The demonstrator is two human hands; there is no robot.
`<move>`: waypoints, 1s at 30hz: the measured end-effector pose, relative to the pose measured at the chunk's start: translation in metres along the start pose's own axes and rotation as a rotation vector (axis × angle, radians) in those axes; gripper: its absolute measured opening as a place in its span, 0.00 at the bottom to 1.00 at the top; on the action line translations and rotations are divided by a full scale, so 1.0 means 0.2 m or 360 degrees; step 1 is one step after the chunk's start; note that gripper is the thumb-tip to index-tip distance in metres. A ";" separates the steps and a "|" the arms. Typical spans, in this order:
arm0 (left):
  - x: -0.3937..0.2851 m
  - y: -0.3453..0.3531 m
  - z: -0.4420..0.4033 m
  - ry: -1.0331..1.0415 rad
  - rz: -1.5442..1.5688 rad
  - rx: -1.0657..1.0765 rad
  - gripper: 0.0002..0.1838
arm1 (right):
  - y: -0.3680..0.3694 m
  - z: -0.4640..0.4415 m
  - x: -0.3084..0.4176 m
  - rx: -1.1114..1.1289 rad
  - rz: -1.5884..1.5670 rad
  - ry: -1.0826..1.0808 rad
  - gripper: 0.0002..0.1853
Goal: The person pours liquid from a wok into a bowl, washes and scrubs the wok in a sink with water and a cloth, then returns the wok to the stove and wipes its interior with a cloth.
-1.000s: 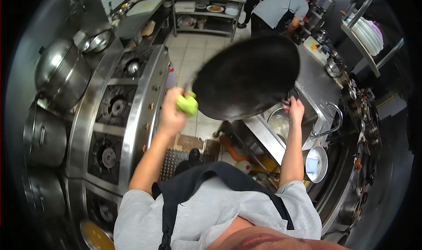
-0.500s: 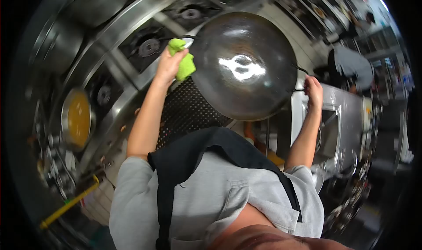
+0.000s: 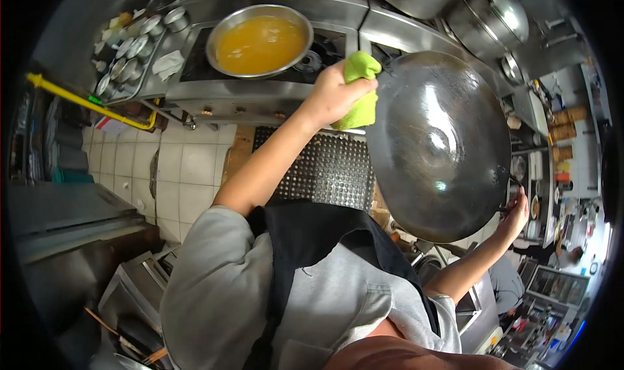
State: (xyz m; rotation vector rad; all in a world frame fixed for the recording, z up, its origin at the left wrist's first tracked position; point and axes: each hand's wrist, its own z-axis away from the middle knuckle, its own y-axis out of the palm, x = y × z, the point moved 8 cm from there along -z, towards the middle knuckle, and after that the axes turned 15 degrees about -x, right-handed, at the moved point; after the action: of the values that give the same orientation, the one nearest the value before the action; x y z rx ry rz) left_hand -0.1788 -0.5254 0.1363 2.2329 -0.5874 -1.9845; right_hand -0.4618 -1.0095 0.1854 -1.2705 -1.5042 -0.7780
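Note:
A large dark wok (image 3: 442, 149) is held up in front of my body, its shiny inside in view. My left hand (image 3: 338, 95) is closed round a bright green cloth (image 3: 359, 97) at the wok's left rim. My right hand (image 3: 516, 215) grips the wok's handle at its lower right edge. To the left of the wok, a wide metal bowl of orange-yellow liquid (image 3: 262, 41) rests on the stove.
Large steel pots (image 3: 487, 12) line the stove's back right. Small metal containers (image 3: 133, 51) and a yellow pipe (image 3: 84, 100) are at left. A black perforated mat (image 3: 318, 168) covers the tiled floor. A bent-over person (image 3: 506, 284) is at lower right.
The view has swung left toward the stove. The wok has turned from its dark side to show its inside, and both hands have moved with it. The bowl of liquid is now ahead.

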 end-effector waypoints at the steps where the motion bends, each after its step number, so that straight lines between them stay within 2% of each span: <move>1: -0.07 -0.15 0.00 0.0012 0.0008 -0.0061 0.11 | 0.13 0.08 0.07 0.0052 0.0067 0.0076 0.18; 4: -0.32 -0.63 0.09 -0.0029 0.0095 -0.0358 0.09 | 0.58 0.34 0.21 0.0242 -0.0222 0.0119 0.13; 9: -0.66 -1.52 0.37 0.0059 -0.0218 -0.0966 0.09 | 1.37 1.00 0.46 0.0701 -0.0205 0.0125 0.11; 12: -0.73 -2.09 0.59 0.0090 -0.0284 -0.1394 0.10 | 1.81 1.42 0.56 0.1125 -0.0036 0.0164 0.13; 15: -0.80 -2.47 0.85 0.0165 -0.0294 -0.1741 0.12 | 2.21 1.81 0.63 0.1444 -0.0124 0.0090 0.14; 19: -0.91 -2.72 1.18 0.0281 -0.0331 -0.2169 0.15 | 2.65 2.26 0.75 0.1751 -0.0167 0.0037 0.15; 23: -0.87 -3.04 1.39 0.0278 -0.0296 -0.2365 0.14 | 2.98 2.62 0.88 0.2047 -0.0163 -0.0050 0.16; 28: -0.92 -3.19 1.31 0.0229 -0.0311 -0.2575 0.13 | 3.42 2.84 1.01 0.2173 -0.0221 -0.0059 0.16; 30: -0.93 -3.30 1.17 0.0262 -0.0323 -0.2532 0.13 | 3.69 2.90 1.01 0.2277 -0.0346 -0.0003 0.16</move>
State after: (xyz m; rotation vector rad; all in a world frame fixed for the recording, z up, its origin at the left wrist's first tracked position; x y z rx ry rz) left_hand -0.2754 0.1885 0.0629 1.2955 0.9636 -1.2961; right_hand 0.0964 -0.2317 0.1085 -0.0222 -1.6318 0.2631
